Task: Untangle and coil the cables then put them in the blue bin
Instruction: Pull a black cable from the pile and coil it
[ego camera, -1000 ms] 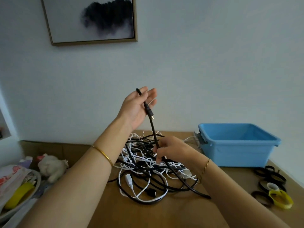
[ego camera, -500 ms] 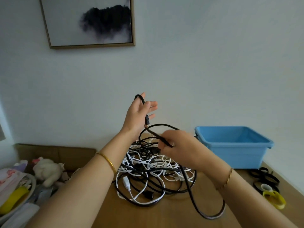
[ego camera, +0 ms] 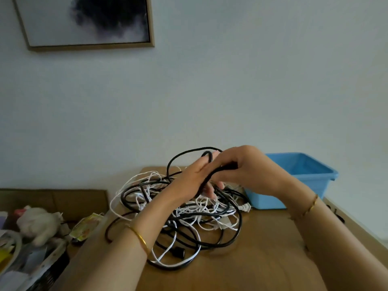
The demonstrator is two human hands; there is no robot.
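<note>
Wooden worktop [ego camera: 262, 259] under a pale wall [ego camera: 231, 91] carries a tangle of black and white cables [ego camera: 189, 217] at 6 o'clock, with the blue bin [ego camera: 304, 175] at its 3 o'clock, just beside it. Above the tangle, each grip is clamped on one black cable [ego camera: 218, 169]: it loops over the left hand [ego camera: 193, 179], and the right hand [ego camera: 247, 171] pinches it.

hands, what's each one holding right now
Left hand: holds the thin black cable, looped over its fingers.
Right hand: grips the same cable.
</note>
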